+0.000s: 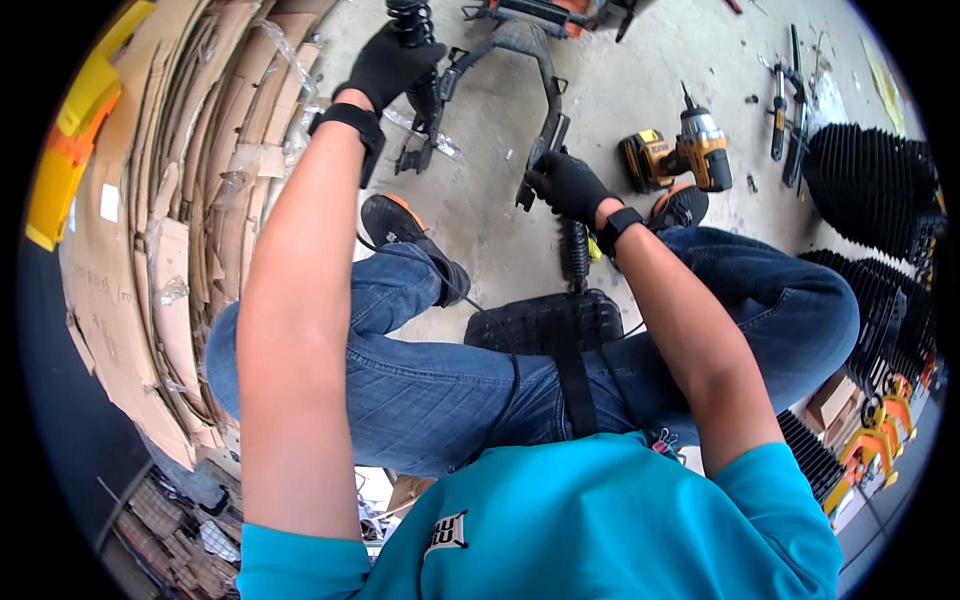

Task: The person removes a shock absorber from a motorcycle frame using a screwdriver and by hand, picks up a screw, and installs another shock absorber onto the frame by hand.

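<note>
Two gloved hands: left hand point(393, 65) clasped around shock absorber point(410, 22), long axis roughly fore-and-aft; right hand point(573, 187) grasping near end of forked frame point(520, 40), mainly between both.

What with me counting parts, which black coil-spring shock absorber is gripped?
The upper shock absorber, held by the black-gloved left hand; the lower one shows below the right hand.

we stretch our left arm point(300, 330) forward, left hand point(392, 68) curled tight; our right arm point(690, 330) bends slightly, right hand point(572, 188) clenched.
</note>
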### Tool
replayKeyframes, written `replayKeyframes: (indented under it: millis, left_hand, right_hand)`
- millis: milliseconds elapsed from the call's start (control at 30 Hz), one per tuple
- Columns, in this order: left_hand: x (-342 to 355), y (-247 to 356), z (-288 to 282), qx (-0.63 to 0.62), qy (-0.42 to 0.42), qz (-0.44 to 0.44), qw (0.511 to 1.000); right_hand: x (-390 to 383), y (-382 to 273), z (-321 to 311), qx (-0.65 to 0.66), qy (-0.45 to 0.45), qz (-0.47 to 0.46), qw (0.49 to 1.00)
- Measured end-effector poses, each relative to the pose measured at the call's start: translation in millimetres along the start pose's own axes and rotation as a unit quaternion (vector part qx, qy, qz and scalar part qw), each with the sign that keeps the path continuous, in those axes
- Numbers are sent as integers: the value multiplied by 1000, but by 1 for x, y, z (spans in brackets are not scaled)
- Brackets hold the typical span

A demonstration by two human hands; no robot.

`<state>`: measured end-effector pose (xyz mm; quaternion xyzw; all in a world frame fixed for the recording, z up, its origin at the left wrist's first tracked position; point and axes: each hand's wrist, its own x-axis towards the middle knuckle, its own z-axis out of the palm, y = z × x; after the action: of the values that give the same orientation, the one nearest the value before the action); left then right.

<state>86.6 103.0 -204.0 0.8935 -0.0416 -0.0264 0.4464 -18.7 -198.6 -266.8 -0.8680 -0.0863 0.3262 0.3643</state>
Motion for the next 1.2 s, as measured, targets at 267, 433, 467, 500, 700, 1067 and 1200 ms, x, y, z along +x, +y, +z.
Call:
replayKeyframes:
  millis: [267, 433, 467, 500, 700, 1067, 1200]
  left_hand:
    - [-5, -24, 8, -166, -57, -31, 984]
    - [-21, -42, 17, -298, -17, -136, 945]
    - [-23, -61, 6, -313, -49, -178, 932]
    - [-26, -56, 10, -261, -46, -197, 944]
    - [-36, -62, 51, -107, -74, -182, 975]
    - [-49, -99, 77, -176, 9, -269, 947]
    - [-67, -99, 73, -202, 12, -264, 943]
  right_hand:
    - [9, 0, 3, 56, 2, 8, 998]
    - [13, -7, 4, 49, 4, -8, 999]
    - [16, -10, 7, 53, -4, -13, 998]
    - [17, -4, 9, 58, -6, -8, 998]
    - [18, 3, 9, 73, -11, 15, 997]
    - [19, 6, 27, 87, -27, 20, 996]
    - [21, 5, 31, 63, -26, 13, 998]
